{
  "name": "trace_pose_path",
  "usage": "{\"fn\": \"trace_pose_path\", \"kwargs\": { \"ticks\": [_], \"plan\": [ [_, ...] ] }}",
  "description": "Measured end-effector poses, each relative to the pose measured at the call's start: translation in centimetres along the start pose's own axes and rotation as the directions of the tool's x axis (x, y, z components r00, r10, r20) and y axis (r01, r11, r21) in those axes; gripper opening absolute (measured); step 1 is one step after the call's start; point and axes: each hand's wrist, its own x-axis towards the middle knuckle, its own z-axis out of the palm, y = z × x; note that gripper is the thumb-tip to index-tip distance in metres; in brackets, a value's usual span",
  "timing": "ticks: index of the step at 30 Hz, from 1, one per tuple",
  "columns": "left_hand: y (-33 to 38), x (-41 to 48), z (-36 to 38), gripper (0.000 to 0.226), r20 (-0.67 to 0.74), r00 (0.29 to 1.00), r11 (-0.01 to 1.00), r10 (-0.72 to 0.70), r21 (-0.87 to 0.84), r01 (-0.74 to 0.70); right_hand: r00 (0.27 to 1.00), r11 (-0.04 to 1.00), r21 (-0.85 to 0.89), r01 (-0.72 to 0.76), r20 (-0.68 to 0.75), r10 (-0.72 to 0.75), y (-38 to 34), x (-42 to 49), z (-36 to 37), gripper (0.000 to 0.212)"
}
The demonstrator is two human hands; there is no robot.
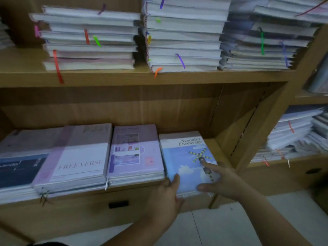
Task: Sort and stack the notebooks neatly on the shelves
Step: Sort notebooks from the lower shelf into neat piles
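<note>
The blue sky-cover notebook (pixel 184 157) lies flat on top of the right-most stack on the lower shelf (pixel 219 148). The left hand (pixel 165 196) grips its near-left corner, thumb laid on the cover, the other fingers hidden under the edge. The right hand (pixel 223 180) rests on the cover with fingers spread wide and straight, index fingertip on the windmill print. Just left of the left thumb sits the pink notebook stack (pixel 134 150), and beyond it the FREEVERSE notebook (pixel 79 157).
</note>
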Motion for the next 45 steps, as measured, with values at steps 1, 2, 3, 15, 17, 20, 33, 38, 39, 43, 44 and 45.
{"fn": "trace_pose_path", "kwargs": {
  "ticks": [1, 2, 3, 15, 17, 20, 33, 38, 39, 43, 44, 45],
  "plan": [
    [-0.1, 0.1, 0.1, 0.077, -0.003, 1.000, 0.999, 0.023, 0.047, -0.023, 0.999, 0.998, -0.057, 0.018, 0.037, -0.016, 0.4, -0.6, 0.0, 0.106],
    [-0.2, 0.3, 0.3, 0.075, -0.005, 0.999, 0.996, 0.041, 0.082, -0.040, 0.997, 0.995, -0.099, 0.034, 0.071, -0.028, 0.3, -1.2, 0.0, 0.111],
    [-0.3, 0.3, 0.4, 0.074, -0.005, 0.999, 0.995, 0.049, 0.092, -0.048, 0.996, 0.992, -0.121, 0.045, 0.083, -0.035, 0.3, -1.6, -0.1, 0.116],
    [-1.3, 1.2, 2.3, 0.080, -0.016, 0.999, 0.990, -0.033, -0.135, 0.030, 0.994, 0.994, -0.085, 0.074, -0.071, -0.080, 2.1, -1.0, 0.6, 0.104],
    [-1.5, 2.0, 2.2, 0.081, -0.015, 1.000, 0.995, -0.016, -0.102, 0.014, 0.979, 0.986, -0.130, 0.103, -0.160, -0.124, 2.6, -0.5, 1.2, 0.104],
    [-2.1, 3.2, 1.7, 0.079, -0.028, 0.999, 0.997, -0.032, -0.070, 0.030, 0.971, 0.961, -0.271, 0.063, -0.207, -0.122, 2.0, 0.1, 1.3, 0.097],
    [-3.3, 1.5, 3.4, 0.035, -0.240, 0.953, 0.896, -0.184, -0.439, 0.063, 0.968, 0.937, -0.347, -0.038, -0.245, -0.052, 0.4, 3.2, 1.8, 0.091],
    [-3.9, 2.3, 4.9, 0.021, -0.187, 0.967, 0.870, -0.173, -0.489, 0.060, 0.945, 0.979, -0.203, 0.037, -0.312, -0.101, 0.3, 3.2, 2.0, 0.080],
    [-3.9, 2.5, 5.2, 0.025, -0.179, 0.966, 0.859, -0.186, -0.508, 0.071, 0.943, 0.976, -0.215, 0.035, -0.316, -0.103, 0.4, 3.2, 2.0, 0.079],
    [-3.9, 3.0, 5.7, 0.014, -0.120, 0.968, 0.825, -0.220, -0.553, 0.119, 0.943, 0.978, -0.203, 0.048, -0.314, -0.112, 0.5, 3.5, 2.0, 0.078],
    [-3.9, 3.1, 5.6, 0.008, -0.100, 0.968, 0.813, -0.231, -0.567, 0.135, 0.942, 0.981, -0.186, 0.057, -0.314, -0.115, 0.5, 3.6, 2.0, 0.078],
    [-3.8, 3.1, 5.3, 0.011, -0.080, 0.970, 0.802, -0.232, -0.580, 0.144, 0.941, 0.983, -0.174, 0.061, -0.318, -0.115, 0.6, 3.8, 2.0, 0.078]
  ]
}}
